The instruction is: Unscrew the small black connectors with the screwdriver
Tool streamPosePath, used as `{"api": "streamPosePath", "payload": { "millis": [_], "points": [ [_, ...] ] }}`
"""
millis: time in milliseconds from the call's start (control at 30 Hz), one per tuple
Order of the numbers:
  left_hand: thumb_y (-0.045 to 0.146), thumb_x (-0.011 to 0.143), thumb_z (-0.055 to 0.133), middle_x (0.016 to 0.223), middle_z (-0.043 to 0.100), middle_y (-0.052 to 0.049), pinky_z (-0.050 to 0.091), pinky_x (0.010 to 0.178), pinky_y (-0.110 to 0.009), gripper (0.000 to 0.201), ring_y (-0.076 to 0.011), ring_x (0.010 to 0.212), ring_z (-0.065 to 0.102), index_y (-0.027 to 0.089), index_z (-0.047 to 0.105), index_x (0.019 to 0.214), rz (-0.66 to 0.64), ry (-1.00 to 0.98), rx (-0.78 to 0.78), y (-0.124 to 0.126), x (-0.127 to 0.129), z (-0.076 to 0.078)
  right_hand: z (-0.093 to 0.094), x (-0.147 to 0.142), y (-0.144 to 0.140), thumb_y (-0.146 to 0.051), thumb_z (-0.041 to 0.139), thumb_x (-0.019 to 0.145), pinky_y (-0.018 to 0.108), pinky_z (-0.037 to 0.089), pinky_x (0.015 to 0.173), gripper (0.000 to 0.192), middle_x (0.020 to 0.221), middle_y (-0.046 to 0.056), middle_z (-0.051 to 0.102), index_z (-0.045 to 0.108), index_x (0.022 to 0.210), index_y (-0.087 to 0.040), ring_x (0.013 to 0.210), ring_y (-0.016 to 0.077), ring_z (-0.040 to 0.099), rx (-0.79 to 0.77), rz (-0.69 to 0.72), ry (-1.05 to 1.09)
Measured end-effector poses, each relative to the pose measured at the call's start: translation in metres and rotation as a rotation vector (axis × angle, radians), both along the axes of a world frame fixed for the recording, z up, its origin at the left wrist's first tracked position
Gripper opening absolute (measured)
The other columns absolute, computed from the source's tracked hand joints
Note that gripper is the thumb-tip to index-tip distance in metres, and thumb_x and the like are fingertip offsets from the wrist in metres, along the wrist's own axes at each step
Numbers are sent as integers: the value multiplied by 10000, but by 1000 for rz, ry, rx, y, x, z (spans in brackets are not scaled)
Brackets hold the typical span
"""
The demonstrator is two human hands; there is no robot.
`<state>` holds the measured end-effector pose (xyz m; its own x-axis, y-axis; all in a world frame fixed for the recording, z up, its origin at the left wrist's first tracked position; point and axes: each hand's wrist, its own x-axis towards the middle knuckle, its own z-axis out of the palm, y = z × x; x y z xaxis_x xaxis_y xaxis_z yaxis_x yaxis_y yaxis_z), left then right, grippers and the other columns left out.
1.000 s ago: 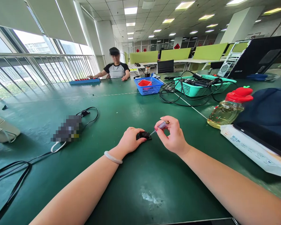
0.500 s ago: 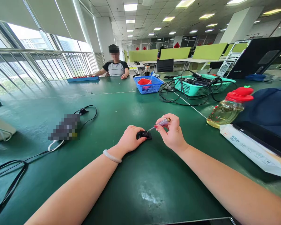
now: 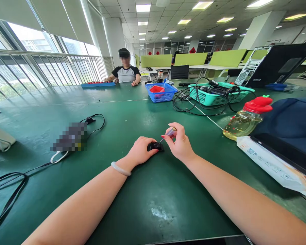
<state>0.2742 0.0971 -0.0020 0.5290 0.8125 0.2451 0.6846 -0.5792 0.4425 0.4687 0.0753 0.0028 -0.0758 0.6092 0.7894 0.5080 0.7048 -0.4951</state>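
Note:
Between the thumb and fingers of my left hand (image 3: 140,151) is a small black part (image 3: 155,146), held down on the green table (image 3: 153,190). Its exact kind is too small to make out. In my right hand (image 3: 180,144) is a screwdriver (image 3: 171,132) with a translucent purplish handle, gripped by thumb and fingers. The shaft slants down to the left, and its tip meets the top of the black part. My left fingers partly cover that part.
To the left lie a blurred dark object (image 3: 70,136) and black cables (image 3: 14,185). Ahead stand a blue basket (image 3: 162,97) and a green basket (image 3: 211,99) of cables. A red-lidded bottle (image 3: 242,122) and a white packet (image 3: 272,166) are at right. A person (image 3: 127,73) sits opposite.
My right hand has moved left, closer to the black part, and the screwdriver stands steeper. My left hand stays on the part. The far person's blue tray has shifted right.

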Motion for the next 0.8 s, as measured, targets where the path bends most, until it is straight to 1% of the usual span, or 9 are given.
{"api": "streamPosePath", "payload": {
  "millis": [200, 300, 400, 500, 700, 800],
  "points": [
    [369, 822, 665, 1112, 708, -42, 449, 1017, -428, 331, -272, 1109, 581, 227, 660, 1120, -11, 7, 5, 0, 0, 1, 4, -2, -1, -281, 534, 961, 297, 539, 631, 352, 870, 8, 594, 350, 1262, -286, 661, 144, 599, 132, 10, -10],
    [369, 822, 665, 1104, 710, -44, 450, 1014, -428, 333, -273, 1107, 580, 223, 659, 1122, -12, 14, 0, -1, 0, 1, 6, -2, -2, -287, 525, 967, 300, 545, 637, 358, 877, 14, 593, 349, 1278, -285, 675, 147, 598, 139, 26, -18],
    [376, 824, 660, 1106, 709, -42, 450, 1014, -432, 322, -276, 1114, 579, 234, 663, 1112, -13, 8, 2, 0, 0, 1, 7, -2, -2, -303, 510, 973, 304, 546, 642, 360, 884, 18, 602, 354, 1297, -282, 670, 145, 599, 106, 33, -6],
    [391, 820, 663, 1119, 706, -40, 447, 1025, -433, 323, -274, 1123, 578, 242, 667, 1107, -9, 2, -4, 0, 0, 1, 8, -1, 0, -322, 516, 967, 311, 546, 654, 390, 866, 10, 614, 359, 1321, -281, 660, 146, 607, 34, 38, 31],
    [400, 821, 659, 1133, 698, -46, 444, 1036, -434, 346, -273, 1134, 572, 243, 662, 1129, 2, 14, -18, 0, 0, 1, 7, 4, 12, -385, 594, 911, 330, 536, 633, 566, 824, -4, 614, 318, 1393, -275, 658, 166, 619, -110, -21, 152],
    [397, 822, 656, 1142, 695, -47, 441, 1043, -442, 353, -279, 1149, 564, 244, 659, 1140, 9, 24, -26, 0, 0, 1, 6, 6, 16, -406, 593, 909, 336, 529, 616, 596, 826, -1, 622, 303, 1413, -275, 654, 174, 625, -170, -33, 216]
  ]
}}
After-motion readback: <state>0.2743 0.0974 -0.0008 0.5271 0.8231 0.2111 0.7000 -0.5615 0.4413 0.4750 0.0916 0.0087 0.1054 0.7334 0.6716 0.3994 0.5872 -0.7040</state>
